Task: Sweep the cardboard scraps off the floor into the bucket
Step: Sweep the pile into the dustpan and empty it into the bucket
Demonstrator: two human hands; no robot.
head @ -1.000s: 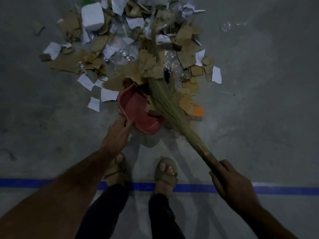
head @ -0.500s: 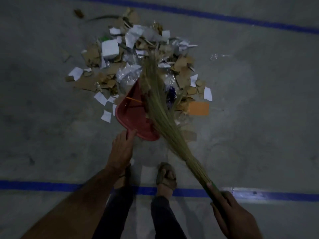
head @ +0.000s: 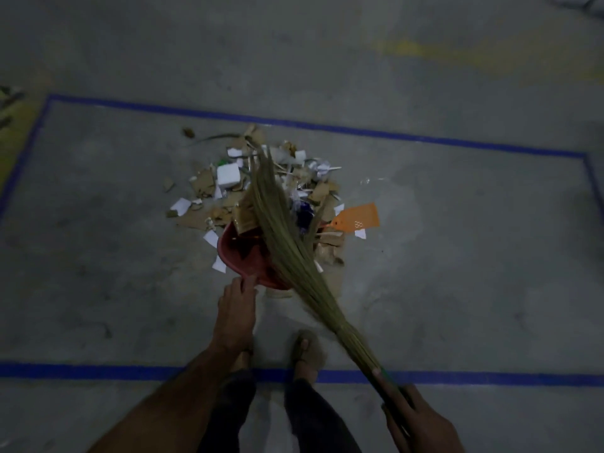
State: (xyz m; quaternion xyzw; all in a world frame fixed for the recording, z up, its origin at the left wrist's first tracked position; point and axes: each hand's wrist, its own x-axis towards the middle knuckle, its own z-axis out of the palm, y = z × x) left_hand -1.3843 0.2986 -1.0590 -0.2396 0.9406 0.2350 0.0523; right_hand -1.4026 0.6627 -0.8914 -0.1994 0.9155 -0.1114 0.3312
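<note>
On grey concrete floor (head: 457,256) bounded by blue tape lines (head: 98,371), heap of brown cardboard scraps and white paper bits (head: 209,186) lies just beyond left fingertips. Long straw grass broom (head: 287,250) slants from right fist across pile, bristles over red plastic bucket (head: 251,259) tipped toward scraps. Orange perforated plastic piece (head: 358,218) right of bristles. Left hand (head: 235,313), fingers extended, touches bucket rim. Right hand (head: 421,420) clenched round broom handle. Sandalled foot (head: 307,351) between hands.
</note>
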